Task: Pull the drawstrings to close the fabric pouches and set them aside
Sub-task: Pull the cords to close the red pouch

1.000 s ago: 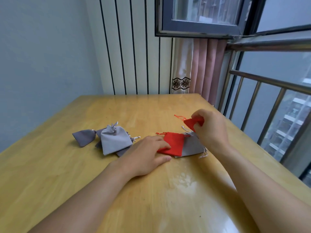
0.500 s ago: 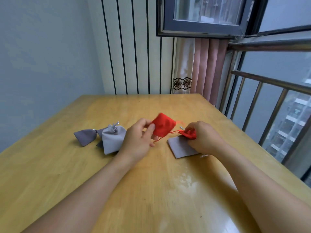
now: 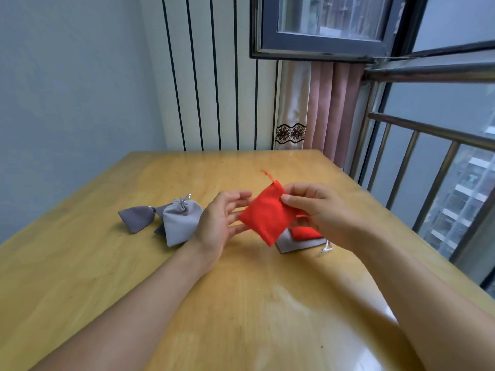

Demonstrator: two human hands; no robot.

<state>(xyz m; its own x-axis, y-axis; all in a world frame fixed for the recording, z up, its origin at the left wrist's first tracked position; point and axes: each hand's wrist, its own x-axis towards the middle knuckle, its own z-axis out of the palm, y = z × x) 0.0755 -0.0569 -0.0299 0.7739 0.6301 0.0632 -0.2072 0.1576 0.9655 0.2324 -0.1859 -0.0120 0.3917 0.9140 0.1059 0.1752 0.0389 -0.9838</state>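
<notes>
A: Red velvety cloth, limp and almost weightless by the look of it. That is the red pouch (image 3: 269, 215), held up above the tabletop (image 3: 107, 277) between both hands.

B: Who has hold of what?

A: The right hand (image 3: 321, 212) pinches the pouch near its mouth, thumb on the front face. The left hand (image 3: 222, 223) touches the opposite edge with fingers spread and mostly straight; it steadies more than it grasps.

B: Where would you take it to close it?

A: By the red drawstring (image 3: 267, 175) poking out above the mouth. I judge the cloth will bunch easily once the cords are drawn apart, so a light pinch on each cord should do. The body is too floppy to brace against; it will fold wherever it is squeezed.

B: What can't you make out?

A: Only one cord end shows; the other is behind the right hand or the cloth. Whether the mouth is open or partly gathered is hard to tell. Under the hands lie a flat grey pouch (image 3: 292, 242) and another red pouch (image 3: 305, 233), both largely covered. To the left, the closed grey pouches (image 3: 179, 223) overlap, so their count is uncertain.
</notes>
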